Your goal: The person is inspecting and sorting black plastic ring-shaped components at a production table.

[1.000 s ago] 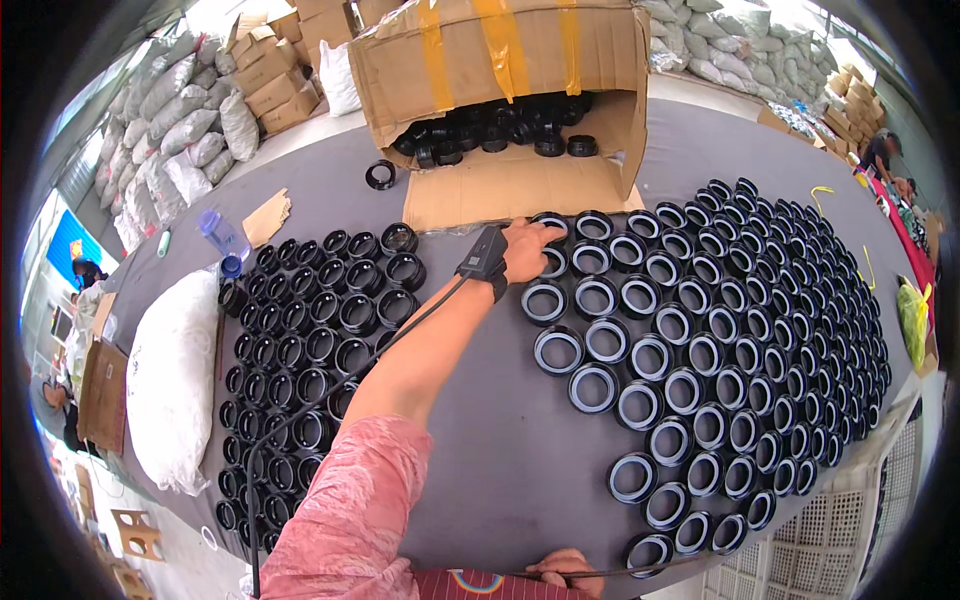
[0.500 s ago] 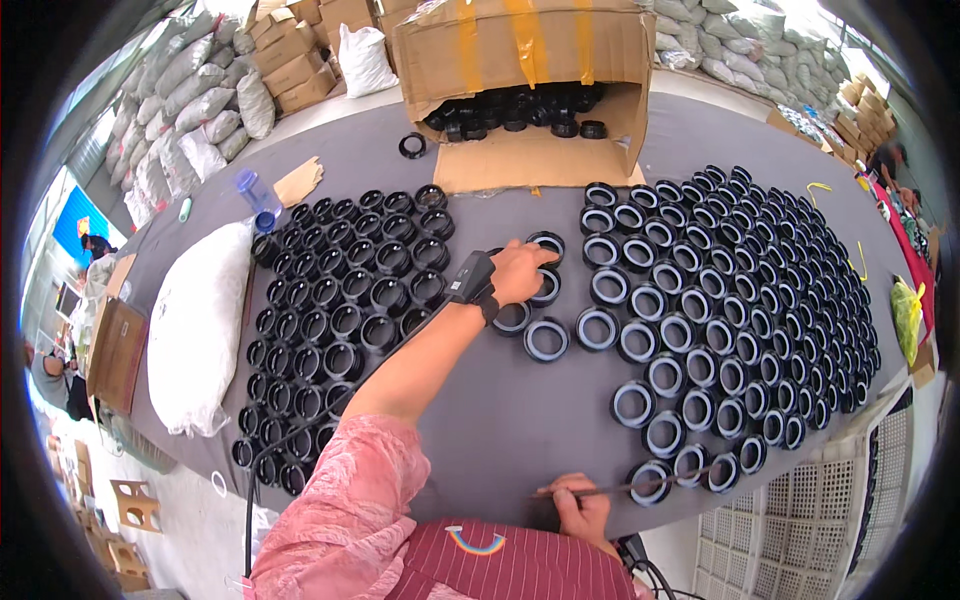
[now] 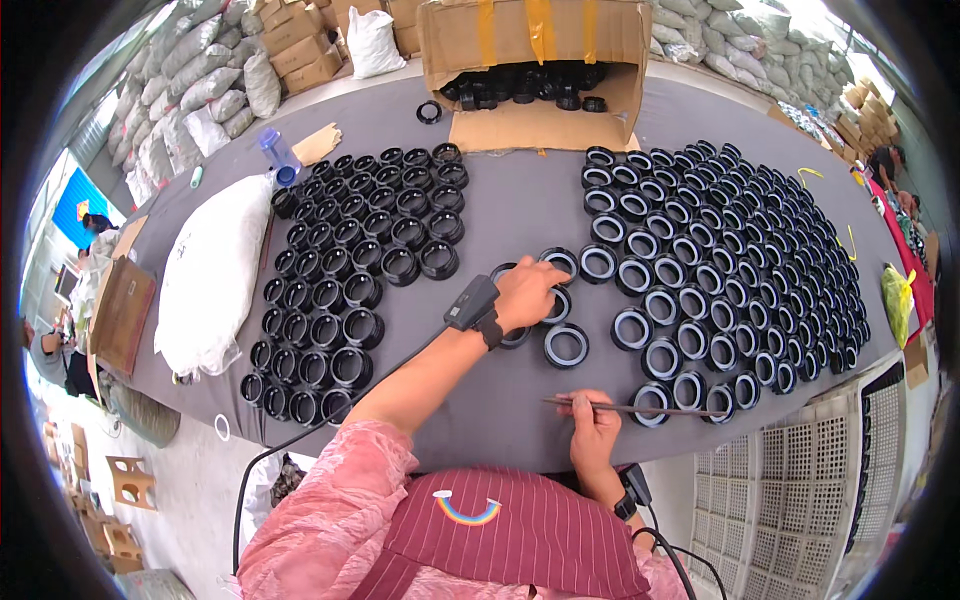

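Note:
My left hand (image 3: pixel 527 293) lies over a small cluster of black rings in the middle of the table. Its fingers curl against a black ring (image 3: pixel 560 262) with a pale inner face; the thumb is hidden. Other rings of the cluster touch or peek out around the hand, such as a black ring (image 3: pixel 566 346) just nearer to me. Close to the table's front edge, my right hand (image 3: pixel 594 428) is closed around a thin dark stick (image 3: pixel 650 409), whose far end passes over rings at the right.
Black rings (image 3: pixel 400 266) stand in rows at left, with a larger pale-lined group (image 3: pixel 690 250) at right. Behind lies an opened cardboard box (image 3: pixel 540 95) of black rings. A white sack (image 3: pixel 215 275) and clear bottle (image 3: pixel 278 150) sit left. Plastic crates (image 3: pixel 780 480) stand front right.
My left hand and the cluster have come nearer to me across the table. Two rings have left the inner edge of the left group. My right hand has lifted slightly with the stick.

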Demonstrator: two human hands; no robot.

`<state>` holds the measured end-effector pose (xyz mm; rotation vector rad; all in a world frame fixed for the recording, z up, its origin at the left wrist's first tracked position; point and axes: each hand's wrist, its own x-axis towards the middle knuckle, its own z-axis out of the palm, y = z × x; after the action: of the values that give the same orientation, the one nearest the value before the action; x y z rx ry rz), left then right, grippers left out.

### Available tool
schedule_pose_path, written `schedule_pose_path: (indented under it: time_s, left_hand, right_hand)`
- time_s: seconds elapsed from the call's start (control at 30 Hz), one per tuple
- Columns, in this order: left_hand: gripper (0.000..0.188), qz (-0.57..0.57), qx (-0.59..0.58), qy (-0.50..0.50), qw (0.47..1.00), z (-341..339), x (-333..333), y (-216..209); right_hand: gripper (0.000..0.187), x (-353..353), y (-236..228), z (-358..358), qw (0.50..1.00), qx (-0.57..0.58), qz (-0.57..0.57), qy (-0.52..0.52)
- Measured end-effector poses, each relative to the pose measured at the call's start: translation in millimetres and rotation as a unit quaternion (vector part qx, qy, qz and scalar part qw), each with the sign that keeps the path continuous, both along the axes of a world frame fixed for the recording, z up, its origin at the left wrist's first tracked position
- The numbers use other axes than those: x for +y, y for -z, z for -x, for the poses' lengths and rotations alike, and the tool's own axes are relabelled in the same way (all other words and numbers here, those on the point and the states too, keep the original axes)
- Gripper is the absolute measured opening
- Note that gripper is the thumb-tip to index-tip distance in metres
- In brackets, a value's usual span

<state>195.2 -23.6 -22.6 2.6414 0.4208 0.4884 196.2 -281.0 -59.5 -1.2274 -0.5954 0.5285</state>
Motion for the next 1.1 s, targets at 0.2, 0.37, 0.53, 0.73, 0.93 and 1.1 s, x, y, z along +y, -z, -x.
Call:
schedule_pose_path:
  time_s: [0.2, 0.37, 0.53, 0.73, 0.93, 1.1]
  left_hand:
    - [0.052, -0.007, -0.052, 0.016, 0.998, 33, -36, -20]
    - [0.051, 0.006, -0.034, -0.078, 0.996, 92, -48, -64]
    - [0.075, 0.019, -0.040, -0.145, 0.988, 131, -67, -22]
    - [0.075, 0.093, -0.027, -0.178, 0.979, 101, -87, 3]
    - [0.084, 0.038, -0.099, -0.145, 0.984, 136, -122, 23]
    - [0.089, 0.084, -0.119, -0.082, 0.986, 172, -135, 31]
  right_hand:
    - [0.014, -1, 2, 0, 0.999, -0.038, -0.011, 0.005]
    - [0.014, 0, 1, 1, 0.999, -0.034, -0.011, 0.000]
    - [0.015, 6, 0, 5, 0.998, -0.047, -0.018, -0.028]
    - [0.024, -5, 9, -3, 0.994, -0.055, 0.081, 0.039]
    - [0.027, -13, 39, -27, 0.993, -0.104, 0.043, -0.025]
    - [0.026, -3, 33, -21, 0.993, -0.113, 0.034, -0.028]
